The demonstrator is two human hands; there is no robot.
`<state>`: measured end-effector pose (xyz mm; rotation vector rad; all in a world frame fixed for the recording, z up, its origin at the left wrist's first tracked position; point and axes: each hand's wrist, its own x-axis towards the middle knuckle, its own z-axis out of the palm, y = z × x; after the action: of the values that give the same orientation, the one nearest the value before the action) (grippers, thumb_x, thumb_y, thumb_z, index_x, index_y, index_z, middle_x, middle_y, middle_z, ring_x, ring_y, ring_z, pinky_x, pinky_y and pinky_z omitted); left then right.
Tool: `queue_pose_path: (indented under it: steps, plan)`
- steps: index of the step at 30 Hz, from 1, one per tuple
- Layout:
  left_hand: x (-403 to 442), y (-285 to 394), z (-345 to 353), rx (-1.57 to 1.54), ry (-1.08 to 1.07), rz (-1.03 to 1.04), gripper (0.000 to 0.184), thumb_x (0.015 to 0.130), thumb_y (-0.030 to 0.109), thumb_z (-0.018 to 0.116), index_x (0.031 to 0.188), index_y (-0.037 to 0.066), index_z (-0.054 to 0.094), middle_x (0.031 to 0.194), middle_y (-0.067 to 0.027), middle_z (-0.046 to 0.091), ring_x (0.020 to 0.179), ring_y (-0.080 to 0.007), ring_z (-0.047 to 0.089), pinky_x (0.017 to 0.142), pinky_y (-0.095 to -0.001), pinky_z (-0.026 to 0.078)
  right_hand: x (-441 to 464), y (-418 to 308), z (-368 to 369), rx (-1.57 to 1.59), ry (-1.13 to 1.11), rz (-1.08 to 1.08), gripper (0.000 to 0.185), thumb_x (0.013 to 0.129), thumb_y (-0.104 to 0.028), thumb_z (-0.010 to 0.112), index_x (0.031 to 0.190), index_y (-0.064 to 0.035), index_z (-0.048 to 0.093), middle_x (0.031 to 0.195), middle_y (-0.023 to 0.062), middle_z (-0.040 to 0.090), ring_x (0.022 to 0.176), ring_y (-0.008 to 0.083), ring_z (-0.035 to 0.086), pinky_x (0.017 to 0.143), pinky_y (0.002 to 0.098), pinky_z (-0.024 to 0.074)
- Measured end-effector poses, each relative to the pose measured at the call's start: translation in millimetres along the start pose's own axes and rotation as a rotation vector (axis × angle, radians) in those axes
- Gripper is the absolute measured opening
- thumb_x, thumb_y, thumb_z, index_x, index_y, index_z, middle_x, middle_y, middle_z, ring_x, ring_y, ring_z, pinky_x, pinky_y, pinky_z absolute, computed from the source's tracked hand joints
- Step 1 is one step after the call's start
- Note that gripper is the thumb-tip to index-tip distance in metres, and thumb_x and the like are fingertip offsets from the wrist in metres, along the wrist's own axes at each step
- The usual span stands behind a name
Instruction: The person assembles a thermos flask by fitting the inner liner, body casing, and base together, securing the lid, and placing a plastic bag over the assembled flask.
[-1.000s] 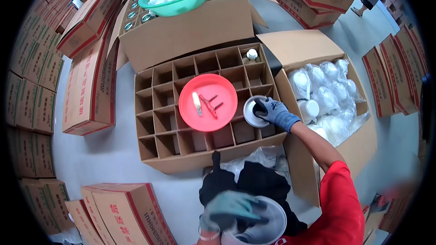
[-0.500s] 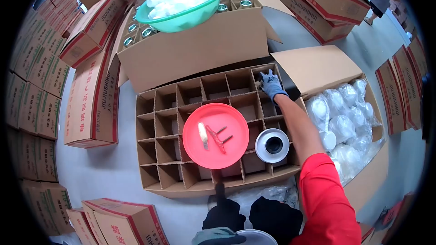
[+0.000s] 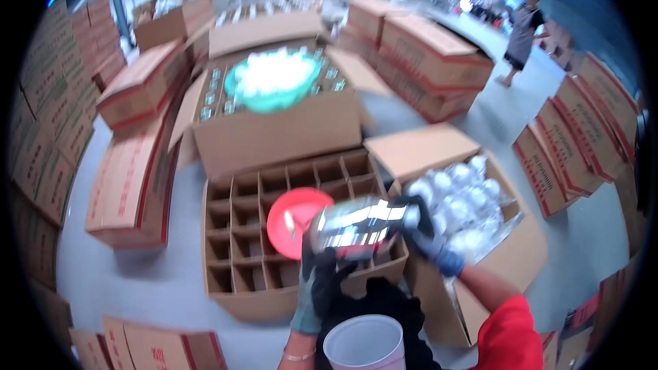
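Observation:
A large clear glass jar (image 3: 362, 225) lies tilted sideways in the air between my hands, blurred by motion. My gloved left hand (image 3: 319, 286) grips its left end from below. Around its right end, the fingers of my gloved right hand (image 3: 426, 234) are closed. Beneath the jar stands a cardboard carton (image 3: 255, 307) with divider compartments. On the dividers rests a red plastic dish (image 3: 282, 200), partly hidden by the jar; the small items in it are too blurred to make out. A whitish tub (image 3: 363, 334) is in front of my lap.
An open carton of plastic-wrapped clear pieces (image 3: 459, 199) stands at the right. Behind is another carton (image 3: 274, 138) of jars with a green basin (image 3: 274, 101) of white pieces on it. Stacked cartons (image 3: 130, 185) line the left. A person (image 3: 524, 34) stands back right.
My right hand has come out of the carton's far right compartment. Both hands now hold the glass jar up over the carton. My left hand rose from my lap, and the view tilted upward.

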<state>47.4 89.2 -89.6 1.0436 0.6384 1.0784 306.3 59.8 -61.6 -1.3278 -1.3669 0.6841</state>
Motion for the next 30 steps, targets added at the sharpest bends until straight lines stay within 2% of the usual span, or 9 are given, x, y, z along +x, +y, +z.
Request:
queue_pose_path:
  steps: [2, 4, 9, 10, 14, 15, 20, 26, 30]
  plan:
    - [-4.9, 10.2, 0.2, 0.416, 0.024, 0.354, 0.063, 0.098, 0.030, 0.055, 0.150, 0.011, 0.024, 0.142, -0.0145, 0.041, 0.128, -0.0321, 0.048, 0.105, -0.0469, 0.044, -28.7, -44.9, 9.9, -0.189, -0.021, -0.351, 0.054, 0.081, -0.016, 0.077, 0.126, -0.0042, 0.050, 0.122, 0.0139, 0.055, 0.112, 0.0266, 0.054, 0.096, 0.0389, 0.0450]
    - [-14.6, 3.0, -19.1, 0.961, 0.048, 0.746, 0.057, 0.103, 0.036, 0.048, 0.148, 0.008, 0.028, 0.139, -0.0122, 0.044, 0.132, -0.0279, 0.044, 0.111, -0.0415, 0.038, -58.0, -79.1, 25.0, -0.334, 0.003, -0.485, 0.059, 0.077, -0.017, 0.080, 0.126, -0.0041, 0.050, 0.119, 0.0157, 0.054, 0.110, 0.0321, 0.054, 0.095, 0.0412, 0.0438]
    - [-39.5, 74.7, -2.7, 0.023, -0.051, 0.068, 0.065, 0.087, 0.027, 0.069, 0.139, -0.001, 0.043, 0.134, -0.0153, 0.052, 0.121, -0.0260, 0.054, 0.102, -0.0367, 0.045, -124.2, -69.6, 28.4, 0.026, -0.227, -0.225, 0.046, 0.084, -0.010, 0.074, 0.123, -0.0020, 0.052, 0.118, 0.0141, 0.054, 0.111, 0.0282, 0.055, 0.096, 0.0386, 0.0434]
    - [-47.6, 80.7, -1.0, 0.049, -0.093, 0.048, 0.070, 0.085, 0.034, 0.071, 0.139, -0.001, 0.044, 0.132, -0.0122, 0.053, 0.119, -0.0222, 0.054, 0.102, -0.0352, 0.045, -127.6, -89.7, 15.6, -0.084, -0.265, -0.365, 0.038, 0.087, -0.009, 0.070, 0.121, -0.0018, 0.054, 0.117, 0.0137, 0.055, 0.110, 0.0252, 0.056, 0.096, 0.0364, 0.0443]
    - [-96.2, 80.3, -4.5, 0.274, -0.158, -0.005, 0.085, 0.068, 0.021, 0.084, 0.140, 0.000, 0.044, 0.136, -0.0128, 0.051, 0.127, -0.0232, 0.050, 0.109, -0.0364, 0.039, -191.0, -77.0, -3.2, -0.120, -0.137, -0.062, 0.038, 0.091, -0.013, 0.065, 0.126, -0.0023, 0.054, 0.120, 0.0139, 0.056, 0.110, 0.0252, 0.056, 0.097, 0.0360, 0.0443]
    - [-110.6, 70.0, -14.8, 0.403, -0.250, 0.111, 0.073, 0.082, 0.023, 0.075, 0.143, 0.001, 0.041, 0.139, -0.0132, 0.050, 0.129, -0.0237, 0.049, 0.112, -0.0386, 0.036, -208.9, -76.4, -5.9, -0.091, -0.170, 0.031, 0.041, 0.091, -0.015, 0.065, 0.128, -0.0028, 0.052, 0.123, 0.0151, 0.055, 0.114, 0.0259, 0.054, 0.099, 0.0365, 0.0431]
    - [-176.5, 40.6, -32.4, 0.438, -0.119, -0.132, 0.081, 0.078, 0.029, 0.080, 0.142, 0.001, 0.041, 0.140, -0.0135, 0.051, 0.126, -0.0240, 0.051, 0.109, -0.0375, 0.040, -298.2, -80.0, -7.3, -0.178, -0.150, -0.043, 0.062, 0.086, -0.022, 0.072, 0.138, -0.0028, 0.043, 0.137, 0.0191, 0.047, 0.129, 0.0305, 0.046, 0.108, 0.0400, 0.0372]
    - [-186.7, 18.9, -31.6, 0.558, -0.133, -0.220, 0.072, 0.082, 0.023, 0.075, 0.143, 0.002, 0.042, 0.141, -0.0126, 0.050, 0.126, -0.0233, 0.051, 0.108, -0.0382, 0.040, -320.5, -82.1, 14.9, 0.114, -0.267, 0.364, 0.070, 0.083, -0.026, 0.074, 0.140, -0.0011, 0.042, 0.140, 0.0213, 0.044, 0.131, 0.0331, 0.043, 0.110, 0.0410, 0.0356]
    - [-213.1, 12.0, -69.4, 0.563, -0.103, -0.248, 0.067, 0.085, 0.019, 0.072, 0.143, 0.002, 0.042, 0.141, -0.0119, 0.050, 0.127, -0.0229, 0.051, 0.108, -0.0386, 0.041, -285.6, -94.3, 22.9, 0.033, -0.387, 0.066, 0.078, 0.081, -0.029, 0.076, 0.143, -0.0006, 0.039, 0.143, 0.0231, 0.041, 0.133, 0.0365, 0.041, 0.112, 0.0427, 0.0341]
